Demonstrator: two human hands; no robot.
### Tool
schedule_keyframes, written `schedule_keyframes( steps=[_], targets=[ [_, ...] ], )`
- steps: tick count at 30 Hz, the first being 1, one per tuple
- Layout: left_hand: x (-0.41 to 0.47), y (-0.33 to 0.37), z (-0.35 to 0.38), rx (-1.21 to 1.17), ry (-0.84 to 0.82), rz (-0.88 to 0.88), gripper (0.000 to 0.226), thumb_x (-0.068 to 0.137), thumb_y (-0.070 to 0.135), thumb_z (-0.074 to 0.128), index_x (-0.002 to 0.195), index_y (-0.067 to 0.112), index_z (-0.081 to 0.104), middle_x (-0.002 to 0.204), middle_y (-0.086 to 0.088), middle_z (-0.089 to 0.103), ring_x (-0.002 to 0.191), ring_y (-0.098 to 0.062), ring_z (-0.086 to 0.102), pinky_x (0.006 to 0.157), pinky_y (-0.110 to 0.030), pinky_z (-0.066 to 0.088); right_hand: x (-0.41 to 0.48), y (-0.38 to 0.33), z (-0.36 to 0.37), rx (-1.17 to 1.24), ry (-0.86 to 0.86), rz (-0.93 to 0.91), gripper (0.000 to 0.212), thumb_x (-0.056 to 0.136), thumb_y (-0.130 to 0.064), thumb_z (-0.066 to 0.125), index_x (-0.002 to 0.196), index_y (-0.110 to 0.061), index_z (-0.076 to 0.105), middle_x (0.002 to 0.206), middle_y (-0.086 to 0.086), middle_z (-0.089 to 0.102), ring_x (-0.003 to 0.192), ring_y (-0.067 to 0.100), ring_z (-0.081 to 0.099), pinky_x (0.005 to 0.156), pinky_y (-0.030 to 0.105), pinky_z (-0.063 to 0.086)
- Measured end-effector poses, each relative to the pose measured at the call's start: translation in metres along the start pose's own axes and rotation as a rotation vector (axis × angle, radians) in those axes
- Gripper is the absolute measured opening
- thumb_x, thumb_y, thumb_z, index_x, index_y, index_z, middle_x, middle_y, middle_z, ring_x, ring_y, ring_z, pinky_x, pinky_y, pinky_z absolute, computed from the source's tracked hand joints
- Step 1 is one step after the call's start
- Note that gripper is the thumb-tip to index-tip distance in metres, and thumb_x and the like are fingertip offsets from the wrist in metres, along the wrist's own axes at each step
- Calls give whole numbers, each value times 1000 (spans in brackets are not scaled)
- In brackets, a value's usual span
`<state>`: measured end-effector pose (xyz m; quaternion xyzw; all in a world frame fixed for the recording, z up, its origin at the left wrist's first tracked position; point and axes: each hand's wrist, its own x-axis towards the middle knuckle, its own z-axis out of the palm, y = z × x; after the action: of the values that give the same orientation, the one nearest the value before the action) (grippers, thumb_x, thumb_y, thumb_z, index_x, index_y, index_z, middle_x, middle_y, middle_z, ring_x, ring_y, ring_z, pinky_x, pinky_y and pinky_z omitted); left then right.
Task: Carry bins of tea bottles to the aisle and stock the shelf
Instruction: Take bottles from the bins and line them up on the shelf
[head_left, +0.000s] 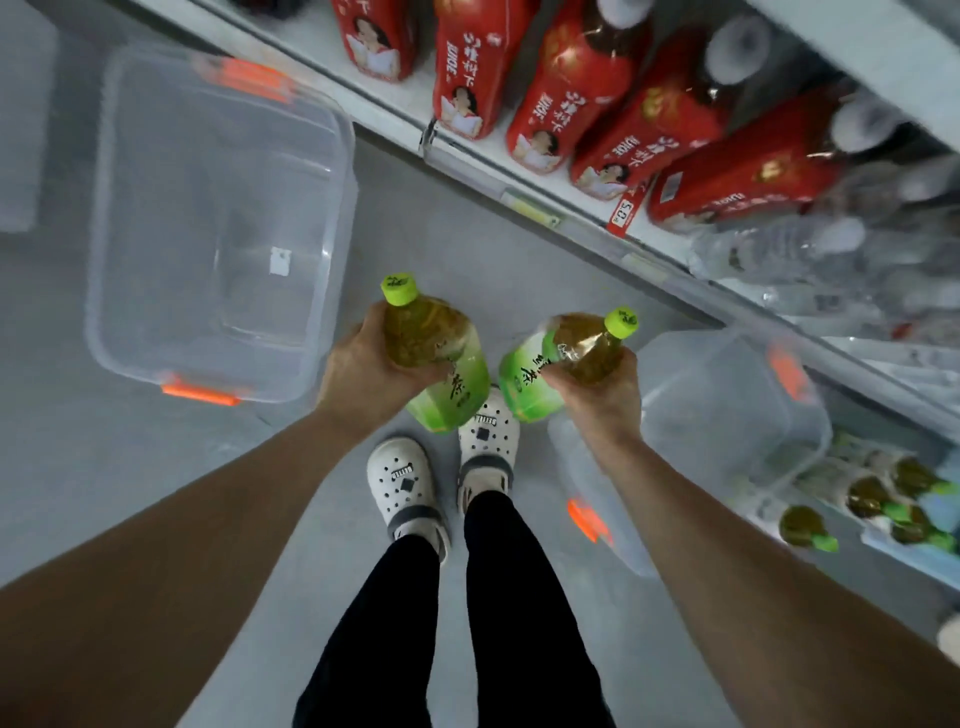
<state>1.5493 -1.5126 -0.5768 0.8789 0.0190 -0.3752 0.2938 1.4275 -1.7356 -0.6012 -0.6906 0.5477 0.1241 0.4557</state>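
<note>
Green-capped tea fills both hands: the left hand (371, 364) curls round one tea bottle (441, 358), the right hand (605, 397) round a second tea bottle (545, 369). A clear bin (208, 228) lies beyond the left hand. Another bin (727, 415) lies beside the right hand, near the shelf (519, 192).

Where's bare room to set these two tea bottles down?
Bare floor lies between the left bin and the shelf edge, and left of the shoes. That bin looks empty too. The red bottles crowd their shelf.

Each hand grips tea bottle — left hand (371, 366), right hand (602, 387).
</note>
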Motion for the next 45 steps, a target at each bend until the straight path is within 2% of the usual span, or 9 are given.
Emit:
schedule_keyframes(
  steps=[9,15,19,24,29,34,37,41,45],
  targets=[
    [-172,147,-112,31,-102,270,77,70,53,83,132,37,41,114,11,65,108,-19,63,94,-28,48,-196,-58,-171,153,108,-46,57,71,-33,87,111,-30,48,97,-15,64,96,13,62,85,27,46],
    [-266,255,-171,159,-162,592,81,74,41,85,143,26,43,115,14,62,103,-7,56,83,0,34,-293,-98,-265,266,275,-219,70,65,-42,88,120,-36,45,111,-10,65,103,12,63,95,33,50],
    [-315,320,-190,252,-140,799,85,72,49,84,143,26,44,130,1,65,117,-21,61,98,-25,44,-334,-113,-328,385,392,-331,80,59,-51,88,126,-40,44,116,-11,68,108,12,66,100,44,51],
    [-374,390,-198,239,-158,994,84,73,61,75,143,28,43,124,9,64,113,-13,61,101,-25,43,-378,-137,-420,390,533,-484,77,62,-53,83,129,-43,47,122,-13,66,112,8,63,102,43,49],
    [-439,460,-192,275,-107,1148,93,61,76,66,140,32,40,130,5,63,114,-17,60,102,-33,46,-406,-157,-522,363,565,-625,84,69,-43,84,143,-30,45,125,-13,63,115,6,60,106,38,46],
    [-507,529,-176,211,-26,1270,83,63,75,66,136,42,41,126,15,59,118,-13,57,103,-31,43,-434,-171,-633,234,540,-800,79,79,-42,80,147,-36,40,128,-16,59,112,-1,57,97,20,43],
    [-544,569,-165,65,47,1290,80,65,73,69,135,46,43,130,16,59,117,-13,57,104,-38,45,-454,-181,-697,143,531,-918,69,85,-43,74,143,-48,38,116,-36,52,96,-21,53,80,7,41],
    [-593,620,-157,-82,110,1344,73,78,56,73,142,42,40,131,19,49,121,-6,46,97,-26,34,-481,-202,-776,52,538,-1065,71,87,-44,70,148,-44,32,130,-27,44,114,-3,47,88,16,37],
    [-640,668,-165,-187,173,1415,73,69,70,74,134,50,45,134,21,52,125,-6,47,105,-33,37,-505,-228,-840,34,533,-1184,72,85,-46,71,147,-43,35,123,-28,51,107,-5,56,97,29,47]
  ],
)
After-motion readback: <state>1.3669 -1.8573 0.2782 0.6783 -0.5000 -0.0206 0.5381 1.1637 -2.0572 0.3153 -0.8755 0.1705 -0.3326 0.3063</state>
